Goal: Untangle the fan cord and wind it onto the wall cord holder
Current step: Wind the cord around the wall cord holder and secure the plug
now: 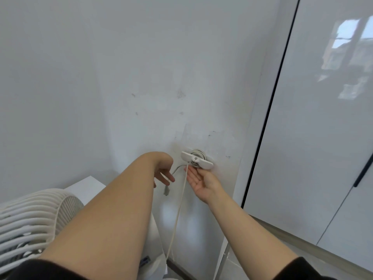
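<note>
White wall fills our view; low near its right edge the cord holder (196, 160) carries coils of the fan cord (181, 197), and one strand hangs down from it. Our right hand (199, 181) lies palm-up just beneath, fingers spread. Our left hand (163, 174) keeps loose, straight fingers beside the dangling plug (166, 191). We see the fan (30, 217) lower left.
</note>
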Available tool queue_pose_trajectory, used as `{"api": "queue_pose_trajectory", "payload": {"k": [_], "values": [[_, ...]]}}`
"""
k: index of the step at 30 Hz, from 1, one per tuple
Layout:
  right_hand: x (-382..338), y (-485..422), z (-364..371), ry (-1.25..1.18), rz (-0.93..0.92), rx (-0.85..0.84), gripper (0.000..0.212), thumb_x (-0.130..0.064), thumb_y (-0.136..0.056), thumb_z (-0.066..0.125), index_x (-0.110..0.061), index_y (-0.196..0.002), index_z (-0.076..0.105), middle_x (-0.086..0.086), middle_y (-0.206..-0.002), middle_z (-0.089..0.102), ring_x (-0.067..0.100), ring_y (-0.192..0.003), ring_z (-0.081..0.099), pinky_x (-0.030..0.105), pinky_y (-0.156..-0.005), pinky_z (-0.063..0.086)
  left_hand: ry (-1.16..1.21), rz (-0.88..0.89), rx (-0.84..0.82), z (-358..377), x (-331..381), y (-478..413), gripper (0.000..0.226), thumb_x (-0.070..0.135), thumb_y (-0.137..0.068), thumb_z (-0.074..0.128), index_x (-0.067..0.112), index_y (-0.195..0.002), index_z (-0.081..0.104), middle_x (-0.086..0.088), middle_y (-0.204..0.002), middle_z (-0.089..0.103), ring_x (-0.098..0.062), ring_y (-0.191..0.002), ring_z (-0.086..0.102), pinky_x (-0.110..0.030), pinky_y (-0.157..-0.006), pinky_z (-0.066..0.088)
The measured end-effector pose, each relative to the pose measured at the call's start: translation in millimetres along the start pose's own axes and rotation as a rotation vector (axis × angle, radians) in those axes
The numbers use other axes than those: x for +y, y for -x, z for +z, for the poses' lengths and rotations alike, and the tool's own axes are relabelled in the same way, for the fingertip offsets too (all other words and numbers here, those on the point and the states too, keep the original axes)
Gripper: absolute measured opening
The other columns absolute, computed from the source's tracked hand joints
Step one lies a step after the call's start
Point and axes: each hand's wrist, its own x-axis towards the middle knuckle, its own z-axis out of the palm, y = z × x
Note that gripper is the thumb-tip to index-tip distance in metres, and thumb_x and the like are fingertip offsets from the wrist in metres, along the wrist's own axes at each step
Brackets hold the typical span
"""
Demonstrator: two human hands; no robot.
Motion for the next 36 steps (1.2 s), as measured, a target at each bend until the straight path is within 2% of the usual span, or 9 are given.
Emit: {"api": "queue_pose_trajectory", "payload": {"k": [5,8,13,16,20,26,31,33,36], "values": [[-6.0,2.5,-7.5,-0.081,0.098,-0.07,0.032,0.0,-0.09,0.029,0.008,-0.102,0.057,0.019,-0.088,0.071,0.032,-0.112,0.058,0.04,-0.079,0.053,0.352,0.027,-0.097,-0.3,9.3,-4.6,0.062,-0.01,-0.092,0.015,0.012,-0.15,0.018,-0.015,-0.119,0.053,-0.027,-0.132,0.043,-0.057,-0.109,0.025],[-8.5,5.3,-12.5,-0.092,0.112,-0.113,0.037,0.0,-0.084,0.026,0.007,-0.105,0.056,0.02,-0.091,0.072,0.032,-0.101,0.06,0.042,-0.081,0.047,0.479,0.038,-0.146,-0.5,11.8,-8.2,0.063,-0.009,-0.091,0.016,0.014,-0.149,0.021,-0.018,-0.131,0.049,-0.029,-0.135,0.039,-0.058,-0.111,0.021],[-9.7,2.7,-18.3,-0.078,0.113,-0.168,0.048,0.003,-0.069,0.032,0.005,-0.111,0.055,0.019,-0.099,0.071,0.029,-0.107,0.059,0.047,-0.083,0.051,0.697,0.022,-0.155,-4.6,9.8,-11.1,0.051,-0.004,-0.093,0.018,0.007,-0.14,0.035,-0.023,-0.145,0.038,-0.031,-0.136,0.036,-0.056,-0.112,0.021],[-12.3,-0.4,-20.6,0.021,0.096,-0.149,0.045,0.004,-0.078,0.028,0.001,-0.115,0.054,0.014,-0.099,0.071,0.025,-0.107,0.058,0.043,-0.094,0.043,0.868,0.032,-0.138,-7.7,8.3,-13.2,0.035,-0.002,-0.094,0.022,0.001,-0.122,0.043,-0.025,-0.142,0.039,-0.033,-0.134,0.037,-0.052,-0.11,0.026],[-21.2,3.2,-18.7,0.299,0.001,-0.135,0.041,0.004,-0.089,0.026,-0.007,-0.122,0.048,0.014,-0.114,0.062,0.024,-0.108,0.057,0.039,-0.088,0.042,1.063,0.09,-0.14,-8.9,8.8,-7.7,0.029,-0.001,-0.091,0.026,-0.003,-0.11,0.047,-0.027,-0.139,0.039,-0.035,-0.132,0.038,-0.047,-0.107,0.03],[-25.4,18.2,-18.5,1.097,-0.321,0.194,0.019,-0.003,-0.088,0.041,-0.003,-0.091,0.06,0.011,-0.077,0.066,0.019,-0.062,0.061,0.031,-0.063,0.05,1.125,0.173,-0.115,-5.4,12.7,-1.3,0.026,0.006,-0.089,0.034,-0.004,-0.104,0.053,-0.022,-0.125,0.044,-0.032,-0.13,0.04,-0.041,-0.109,0.032],[-30.9,39.8,-23.2,1.556,-0.82,0.448,0.02,-0.01,-0.086,0.04,-0.012,-0.072,0.054,0.0,-0.072,0.054,0.024,-0.069,0.052,0.03,-0.055,0.034,1.016,0.201,-0.089,-5.5,12.3,0.9,0.025,0.006,-0.085,0.037,-0.001,-0.098,0.056,-0.013,-0.101,0.056,-0.028,-0.116,0.05,-0.041,-0.115,0.026],[-32.9,42.5,-19.9,1.568,-0.976,0.443,0.016,-0.007,-0.086,0.041,-0.01,-0.08,0.055,-0.001,-0.079,0.051,0.024,-0.075,0.05,0.031,-0.059,0.036,0.978,0.229,-0.079,-5.2,13.0,3.9,0.029,0.006,-0.085,0.037,0.001,-0.105,0.056,-0.012,-0.1,0.058,-0.027,-0.108,0.053,-0.041,-0.114,0.027],[-30.0,41.5,-14.5,1.697,-1.254,0.236,0.025,-0.001,-0.072,0.039,-0.006,-0.088,0.058,0.005,-0.087,0.057,0.027,-0.084,0.051,0.033,-0.069,0.043,0.949,0.246,-0.051,-4.6,14.8,9.8,0.03,0.007,-0.085,0.037,0.003,-0.105,0.059,-0.01,-0.104,0.061,-0.025,-0.11,0.053,-0.042,-0.112,0.029]]}}
